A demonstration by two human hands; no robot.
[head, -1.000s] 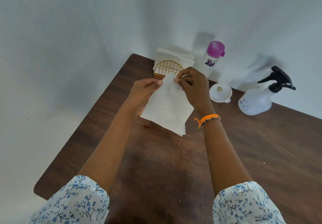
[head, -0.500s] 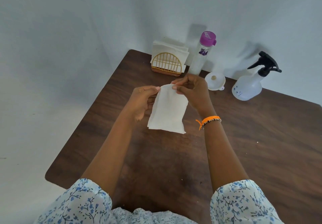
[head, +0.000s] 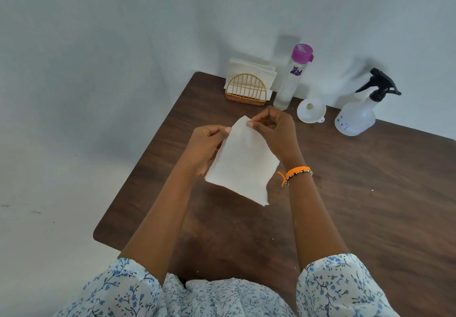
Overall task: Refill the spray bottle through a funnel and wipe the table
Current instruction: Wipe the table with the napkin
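Observation:
I hold a white paper napkin (head: 243, 163) above the brown table (head: 357, 193). My left hand (head: 209, 144) pinches its upper left edge and my right hand (head: 274, 129) pinches its top corner, so it hangs down between them. A clear spray bottle (head: 357, 116) with a black trigger head stands at the back right. Left of it lies a white funnel (head: 311, 110), wide mouth up. A tall clear water bottle (head: 291, 79) with a purple cap stands behind the funnel.
A gold wire napkin holder (head: 245, 92) with several white napkins stands at the table's back left corner, next to the water bottle. White walls close in behind and to the left. An orange bracelet (head: 296, 172) circles my right wrist.
Both hands drew the napkin away from the holder toward me. It was folded narrower half a second ago and now hangs spread a little wider. The bottles and funnel stayed put.

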